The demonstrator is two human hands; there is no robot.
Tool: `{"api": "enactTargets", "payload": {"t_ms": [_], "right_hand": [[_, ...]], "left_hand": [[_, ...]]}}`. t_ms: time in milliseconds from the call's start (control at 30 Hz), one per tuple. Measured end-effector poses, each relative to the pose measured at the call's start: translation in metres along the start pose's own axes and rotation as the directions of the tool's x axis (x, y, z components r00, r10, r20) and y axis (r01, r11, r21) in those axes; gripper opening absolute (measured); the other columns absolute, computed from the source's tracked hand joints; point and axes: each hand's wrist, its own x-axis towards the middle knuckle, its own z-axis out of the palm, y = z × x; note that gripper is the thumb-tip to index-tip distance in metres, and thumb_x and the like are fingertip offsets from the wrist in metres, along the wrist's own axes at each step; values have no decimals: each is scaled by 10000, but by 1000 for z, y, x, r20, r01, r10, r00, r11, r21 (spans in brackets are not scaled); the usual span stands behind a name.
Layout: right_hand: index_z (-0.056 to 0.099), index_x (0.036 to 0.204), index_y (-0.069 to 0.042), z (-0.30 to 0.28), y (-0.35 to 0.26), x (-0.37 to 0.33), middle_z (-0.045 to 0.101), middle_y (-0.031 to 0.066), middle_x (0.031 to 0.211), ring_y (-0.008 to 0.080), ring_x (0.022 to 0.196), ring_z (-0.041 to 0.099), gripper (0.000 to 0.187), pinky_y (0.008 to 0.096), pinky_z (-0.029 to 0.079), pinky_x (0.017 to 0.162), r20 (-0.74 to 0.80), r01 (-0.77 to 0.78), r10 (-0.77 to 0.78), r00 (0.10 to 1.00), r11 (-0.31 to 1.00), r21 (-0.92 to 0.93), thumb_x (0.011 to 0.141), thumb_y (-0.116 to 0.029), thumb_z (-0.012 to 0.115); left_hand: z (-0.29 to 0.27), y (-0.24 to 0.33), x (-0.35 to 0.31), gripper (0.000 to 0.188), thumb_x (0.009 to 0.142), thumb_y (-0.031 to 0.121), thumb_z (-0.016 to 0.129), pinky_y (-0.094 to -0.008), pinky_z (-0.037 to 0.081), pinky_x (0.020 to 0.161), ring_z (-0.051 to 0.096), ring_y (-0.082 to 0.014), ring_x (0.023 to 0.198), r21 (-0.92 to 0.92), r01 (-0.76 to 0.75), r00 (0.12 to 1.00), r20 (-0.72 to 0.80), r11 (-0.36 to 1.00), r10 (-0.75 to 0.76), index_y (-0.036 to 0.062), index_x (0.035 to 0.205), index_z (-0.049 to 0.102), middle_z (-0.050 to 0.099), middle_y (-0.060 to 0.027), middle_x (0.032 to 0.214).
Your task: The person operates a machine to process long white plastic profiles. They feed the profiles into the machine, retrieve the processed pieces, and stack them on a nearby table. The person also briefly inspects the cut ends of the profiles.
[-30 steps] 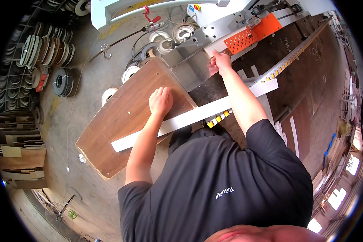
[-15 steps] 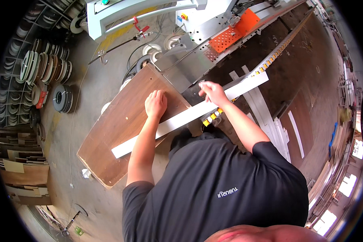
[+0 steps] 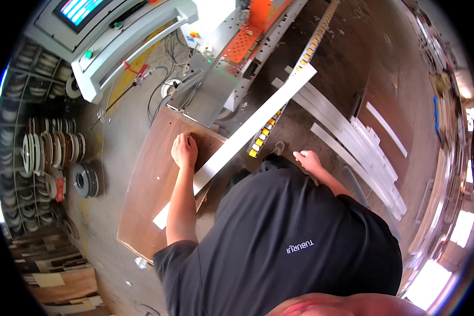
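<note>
A long white strip [image 3: 247, 133] lies slantwise over the brown wood-look board [image 3: 150, 184], its far end reaching across the roller track [image 3: 263, 136]. My left hand [image 3: 184, 151] is above the board, just left of the strip, with its fingers curled together. Whatever those fingers may hold is hidden. Off to the right, away from the strip, my right hand [image 3: 309, 159] is held close to my body with fingers drawn in. Anything in its grasp is too small to make out.
Ahead stands a machine with an orange perforated guard [image 3: 242, 45] and a grey control console [image 3: 97, 68]. More white strips [image 3: 337, 126] lie stacked low on the right. Edging rolls [image 3: 55, 145] fill the left shelves, and a dark roll [image 3: 88, 179] sits on the floor.
My right hand has left the strip and drawn back to the right, toward my body. The left hand stays by the strip over the board. The view has turned, showing more console.
</note>
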Motion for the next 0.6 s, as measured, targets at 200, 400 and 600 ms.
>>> {"api": "enactTargets", "payload": {"t_ms": [200,400,600], "right_hand": [[778,1061,-34,27,42,-21,779,151,930,255,867,744,510,392,556,811,57,-60,49,997,978,201,992,-526,662],[775,1082,-29,41,87,-14,718,31,805,122,702,644,431,314,511,650,2,-22,23,1000,964,266,1010,-449,706],[756,1106,-32,38,90,-15,713,19,827,112,713,636,367,305,511,655,41,-3,-10,999,954,299,1013,-386,721]], "left_hand": [[12,-6,-7,133,959,207,663,-452,539,854,697,-309,988,21,-20,1000,20,1000,19,124,1052,709,726,-70,1015],[6,56,-40,509,874,421,812,-477,483,978,622,-330,1117,-39,-135,931,337,990,140,134,1274,687,669,-97,1158],[8,104,-57,847,748,497,898,-508,424,1109,524,-354,1325,103,-107,871,489,989,43,123,1442,591,587,-142,1384]]}}
